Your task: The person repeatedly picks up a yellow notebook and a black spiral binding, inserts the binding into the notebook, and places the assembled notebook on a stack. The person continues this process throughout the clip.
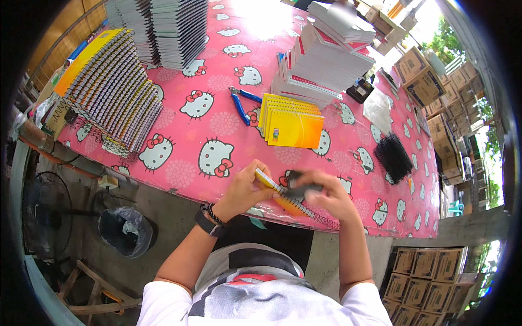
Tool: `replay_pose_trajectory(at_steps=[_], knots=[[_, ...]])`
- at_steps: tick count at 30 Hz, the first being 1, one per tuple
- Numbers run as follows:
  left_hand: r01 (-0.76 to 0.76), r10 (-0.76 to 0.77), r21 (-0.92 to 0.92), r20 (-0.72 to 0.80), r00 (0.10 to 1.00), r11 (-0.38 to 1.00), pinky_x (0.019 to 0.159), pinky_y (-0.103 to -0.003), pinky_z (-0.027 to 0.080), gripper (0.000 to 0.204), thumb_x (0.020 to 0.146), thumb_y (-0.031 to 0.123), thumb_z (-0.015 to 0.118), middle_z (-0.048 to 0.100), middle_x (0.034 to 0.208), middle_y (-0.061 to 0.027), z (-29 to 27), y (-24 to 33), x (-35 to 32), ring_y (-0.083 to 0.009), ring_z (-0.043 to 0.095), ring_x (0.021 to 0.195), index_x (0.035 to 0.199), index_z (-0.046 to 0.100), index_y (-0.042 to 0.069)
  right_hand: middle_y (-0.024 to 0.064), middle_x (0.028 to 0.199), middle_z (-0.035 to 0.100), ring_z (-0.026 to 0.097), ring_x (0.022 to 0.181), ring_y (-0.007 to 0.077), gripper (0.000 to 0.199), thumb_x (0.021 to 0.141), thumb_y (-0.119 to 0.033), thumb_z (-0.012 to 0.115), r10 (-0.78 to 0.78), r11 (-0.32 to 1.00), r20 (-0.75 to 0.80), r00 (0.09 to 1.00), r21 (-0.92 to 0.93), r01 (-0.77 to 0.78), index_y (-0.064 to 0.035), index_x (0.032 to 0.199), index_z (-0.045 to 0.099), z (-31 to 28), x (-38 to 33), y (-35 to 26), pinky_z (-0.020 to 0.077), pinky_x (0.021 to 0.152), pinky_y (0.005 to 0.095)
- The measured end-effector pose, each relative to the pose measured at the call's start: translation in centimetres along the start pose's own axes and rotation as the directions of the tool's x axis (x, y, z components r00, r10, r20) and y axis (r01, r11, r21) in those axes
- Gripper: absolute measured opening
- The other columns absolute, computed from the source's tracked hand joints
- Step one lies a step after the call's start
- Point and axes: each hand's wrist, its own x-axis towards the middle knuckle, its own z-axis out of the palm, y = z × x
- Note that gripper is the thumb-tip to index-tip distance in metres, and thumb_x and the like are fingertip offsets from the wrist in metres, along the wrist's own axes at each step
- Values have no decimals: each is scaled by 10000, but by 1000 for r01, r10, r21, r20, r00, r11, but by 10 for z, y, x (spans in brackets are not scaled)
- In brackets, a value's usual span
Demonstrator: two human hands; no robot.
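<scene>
My left hand (249, 187) pinches a small yellow notebook (266, 179) at the table's near edge. A dark spiral coil (304, 208) runs along the notebook's edge and trails past it to the right. My right hand (333, 196) is at the coil, partly smeared by motion, its fingers curled round a dark grey thing (298, 186) too blurred to name. Beyond my hands lies a fanned pile of yellow-orange notebooks (293, 126), with blue-handled pliers (239, 106) to its left. A bundle of black spiral coils (393, 158) rests to the right.
Coil-bound notebooks (109, 89) rise in a leaning stack at the left, with taller stacks (179, 32) behind. Unbound white page blocks (326, 60) stand at the back. The pink patterned table (179, 144) has cartons (429, 271) beyond its right side and a lined bin (126, 231) below left.
</scene>
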Motion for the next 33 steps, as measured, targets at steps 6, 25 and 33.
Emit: replay_pose_trajectory(at_steps=[6, 25, 33], knots=[[-1, 2, 79, -20, 1000, 997, 616, -260, 493, 425, 731, 125, 808, 575, 823, -49, 1, 4, 2, -96, 581, 727, 983, 476, 38, 194, 1187, 612, 591, 1031, 213, 432, 799, -331, 672, -126, 982, 130, 984, 159, 105, 20, 1050, 666, -5, 5, -1, 447, 898, 347], [-110, 117, 209, -25, 993, 972, 677, -247, 474, 312, 801, 96, 737, 557, 844, -37, 6, 46, 14, -95, 563, 791, 1003, 505, 43, 212, 1291, 533, 495, 1191, 339, 483, 746, -315, 738, -313, 405, -551, 773, -814, -416, -46, 1134, 632, -75, -62, 65, 391, 983, 420], [-211, 245, 328, -64, 967, 921, 635, -261, 494, 228, 751, 83, 771, 623, 790, -62, 24, 100, 21, -136, 612, 711, 885, 595, 26, 117, 987, 642, 619, 856, 189, 295, 783, -74, 716, -477, 867, -340, 811, -335, 369, 4, 1057, 640, 30, -25, -54, 483, 757, 277]])
